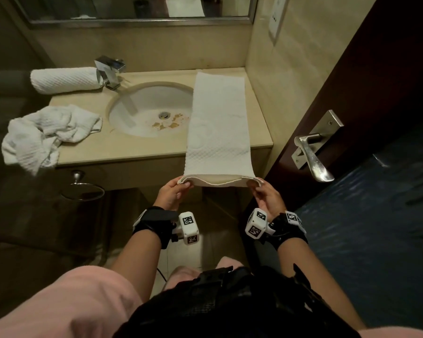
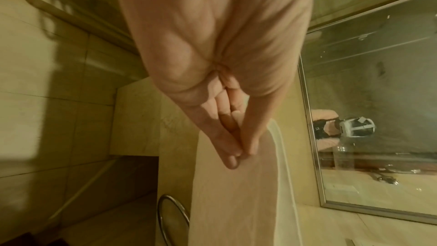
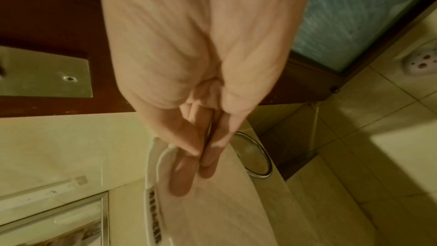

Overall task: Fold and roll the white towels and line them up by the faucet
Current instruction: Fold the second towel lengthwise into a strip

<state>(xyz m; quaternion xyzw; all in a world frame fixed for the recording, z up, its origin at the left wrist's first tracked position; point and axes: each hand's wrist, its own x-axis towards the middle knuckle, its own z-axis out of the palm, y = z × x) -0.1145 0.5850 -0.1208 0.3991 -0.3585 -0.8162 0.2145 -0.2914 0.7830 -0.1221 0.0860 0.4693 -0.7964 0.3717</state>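
1. Folded white towel (image 1: 217,128) lies as a long strip on the countertop (image 1: 259,113) right of the sink basin (image 1: 152,108), its near end lifted off the front edge; the unsupported end could sag or drag the strip off the counter if the roll starts loosely, and the layers look liable to skew.
2. Crumpled towel (image 1: 49,132) hangs half over the counter's left front corner; I judge it could slide to the floor if bumped.
3. Rolled towel (image 1: 64,79) sits just left of the faucet (image 1: 110,69); a careless placement could nudge it out of line.
4. Left hand (image 1: 172,191) pinches the near left corner between thumb and pressed-together fingers; the right hand (image 1: 266,193) pinches the right corner likewise; uneven tension would likely roll the strip into a cone.
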